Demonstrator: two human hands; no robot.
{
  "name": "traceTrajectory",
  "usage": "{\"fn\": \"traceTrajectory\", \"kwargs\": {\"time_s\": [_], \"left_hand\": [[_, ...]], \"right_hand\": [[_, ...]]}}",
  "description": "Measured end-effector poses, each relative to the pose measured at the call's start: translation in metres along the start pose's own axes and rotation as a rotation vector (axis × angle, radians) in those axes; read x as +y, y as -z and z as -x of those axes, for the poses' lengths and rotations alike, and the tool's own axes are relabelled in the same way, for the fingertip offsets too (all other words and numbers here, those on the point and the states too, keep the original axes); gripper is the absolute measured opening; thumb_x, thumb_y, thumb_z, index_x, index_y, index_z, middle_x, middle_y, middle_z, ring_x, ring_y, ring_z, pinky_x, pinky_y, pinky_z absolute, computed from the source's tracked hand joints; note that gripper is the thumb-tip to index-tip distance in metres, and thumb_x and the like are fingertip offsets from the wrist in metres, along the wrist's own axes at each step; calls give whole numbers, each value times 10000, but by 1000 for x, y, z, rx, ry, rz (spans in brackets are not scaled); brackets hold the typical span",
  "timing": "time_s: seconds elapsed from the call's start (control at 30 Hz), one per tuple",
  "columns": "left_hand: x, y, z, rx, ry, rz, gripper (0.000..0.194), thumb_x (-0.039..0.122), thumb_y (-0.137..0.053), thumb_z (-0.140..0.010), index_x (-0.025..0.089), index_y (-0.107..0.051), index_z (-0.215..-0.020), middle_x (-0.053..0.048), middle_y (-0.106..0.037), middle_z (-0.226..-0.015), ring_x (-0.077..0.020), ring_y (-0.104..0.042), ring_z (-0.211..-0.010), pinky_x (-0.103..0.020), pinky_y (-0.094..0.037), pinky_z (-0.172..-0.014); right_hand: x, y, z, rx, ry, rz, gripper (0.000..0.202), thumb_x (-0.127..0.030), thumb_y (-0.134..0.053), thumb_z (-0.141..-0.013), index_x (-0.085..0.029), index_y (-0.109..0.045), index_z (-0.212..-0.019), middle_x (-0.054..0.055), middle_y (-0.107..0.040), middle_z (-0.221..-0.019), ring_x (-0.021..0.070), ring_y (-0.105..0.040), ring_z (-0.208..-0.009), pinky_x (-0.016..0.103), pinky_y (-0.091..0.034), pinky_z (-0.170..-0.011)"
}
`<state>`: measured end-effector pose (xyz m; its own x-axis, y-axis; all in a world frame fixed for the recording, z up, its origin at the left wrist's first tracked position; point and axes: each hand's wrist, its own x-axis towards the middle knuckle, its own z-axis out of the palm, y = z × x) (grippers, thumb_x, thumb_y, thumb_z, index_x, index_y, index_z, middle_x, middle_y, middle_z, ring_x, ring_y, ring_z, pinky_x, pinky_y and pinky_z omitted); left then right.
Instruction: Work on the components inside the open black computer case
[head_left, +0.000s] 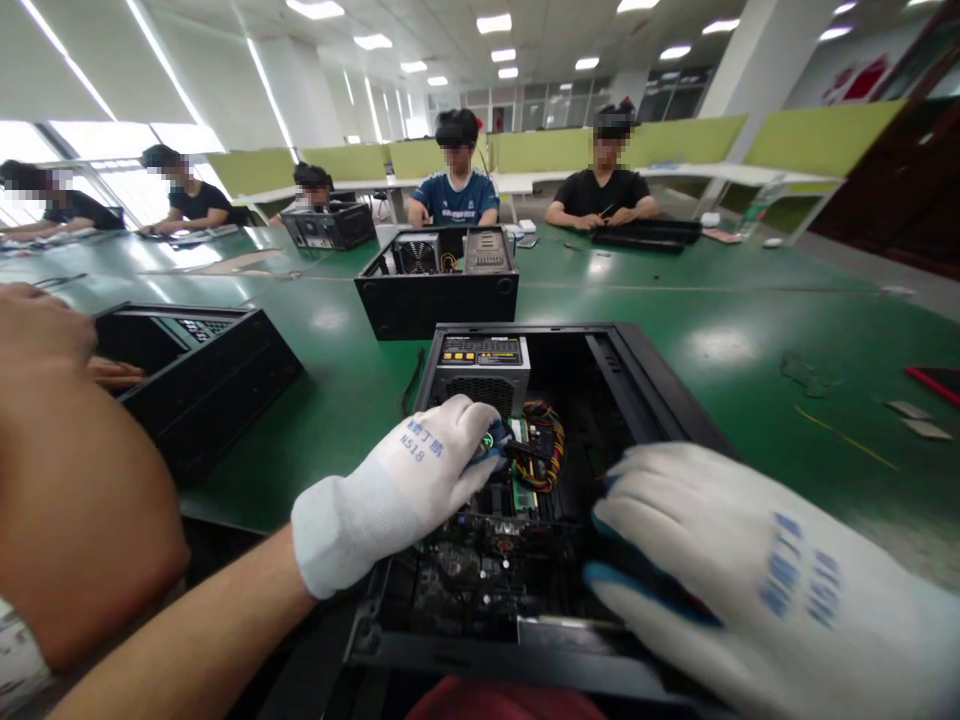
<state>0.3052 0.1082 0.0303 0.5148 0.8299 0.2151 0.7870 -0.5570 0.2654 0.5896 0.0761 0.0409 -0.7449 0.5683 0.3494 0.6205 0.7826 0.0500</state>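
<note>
Case: open on the table.
Left hand: curled beside cables; grip unclear.
Right hand: bent, hold unclear.
Cables: best eased gently, never tugged.

A farther computer case is standing open on the green tabletop; a person in a blue shirt is sitting behind it; a yellow strip is lying at right; yellow-green partitions are lining the background.
</note>
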Motion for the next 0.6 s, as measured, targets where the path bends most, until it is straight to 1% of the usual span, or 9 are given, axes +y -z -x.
{"fn": "traceTrajectory", "kwargs": {"time_s": [0.07, 0.1, 0.2, 0.3, 0.37, 0.43, 0.5, 0.57, 0.6], "left_hand": [[-1, -1, 0, 71, 17, 44, 262, 313, -538, -987, 171, -532, -1208, -86, -625, -1125, -228, -618, -1035, -401, -525, -940], [-1, -1, 0, 110, 30, 66, 248, 295, -553, -979, 179, -533, -1197, -75, -633, -1118, -217, -621, -1034, -386, -525, -937], [-2, -1, -1, 195, 59, 100, 223, 257, -582, -958, 190, -539, -1166, -52, -649, -1100, -191, -632, -1021, -348, -527, -923], [-1, -1, -1, 227, 66, 106, 213, 260, -588, -955, 188, -549, -1151, -48, -657, -1094, -181, -637, -1019, -335, -525, -934], [-1, -2, -1, 233, 73, 109, 223, 274, -594, -953, 186, -553, -1154, -51, -662, -1101, -183, -638, -1028, -336, -524, -940], [0, -1, -1, 234, 79, 113, 222, 279, -597, -951, 186, -558, -1149, -49, -666, -1094, -183, -643, -1016, -334, -528, -925], [0, -1, -1, 236, 79, 117, 209, 279, -594, -952, 186, -565, -1136, -44, -669, -1080, -180, -646, -998, -332, -530, -913], [0, -1, -1, 245, 82, 120, 203, 291, -589, -956, 184, -570, -1128, -45, -674, -1075, -181, -649, -997, -334, -530, -918], [0, -1, -1, 249, 85, 121, 209, 303, -589, -958, 183, -572, -1128, -47, -676, -1078, -183, -650, -1000, -337, -530, -920]], "right_hand": [[6, 2, -38, -102, 45, 26, 351, -482, -528, -950, -200, -700, -1067, 127, -713, -1066, 290, -661, -979, 455, -519, -895], [10, -2, -55, -206, 76, 46, 380, -481, -543, -944, -173, -693, -1109, 147, -703, -1098, 300, -657, -1003, 461, -513, -900], [21, -24, -98, -464, 165, 72, 408, -423, -608, -911, -122, -669, -1180, 166, -683, -1169, 301, -659, -1047, 432, -502, -911], [20, -45, -126, -640, 193, 97, 364, -341, -583, -916, -142, -665, -1209, 136, -705, -1138, 274, -681, -1010, 378, -506, -849], [14, -51, -137, -739, 190, 125, 332, -305, -573, -921, -165, -673, -1206, 120, -723, -1101, 254, -695, -968, 348, -501, -798], [7, -52, -145, -807, 190, 173, 292, -304, -581, -922, -172, -700, -1153, 122, -728, -1095, 251, -699, -952, 339, -494, -762], [0, -51, -150, -836, 203, 231, 265, -341, -594, -920, -171, -729, -1072, 130, -729, -1088, 264, -696, -952, 350, -488, -750], [-3, -53, -151, -831, 223, 282, 260, -365, -609, -914, -168, -741, -1022, 136, -730, -1085, 278, -690, -962, 372, -484, -770], [-4, -55, -151, -814, 237, 297, 244, -348, -606, -917, -169, -743, -1010, 133, -730, -1089, 282, -687, -972, 381, -481, -786]]}}
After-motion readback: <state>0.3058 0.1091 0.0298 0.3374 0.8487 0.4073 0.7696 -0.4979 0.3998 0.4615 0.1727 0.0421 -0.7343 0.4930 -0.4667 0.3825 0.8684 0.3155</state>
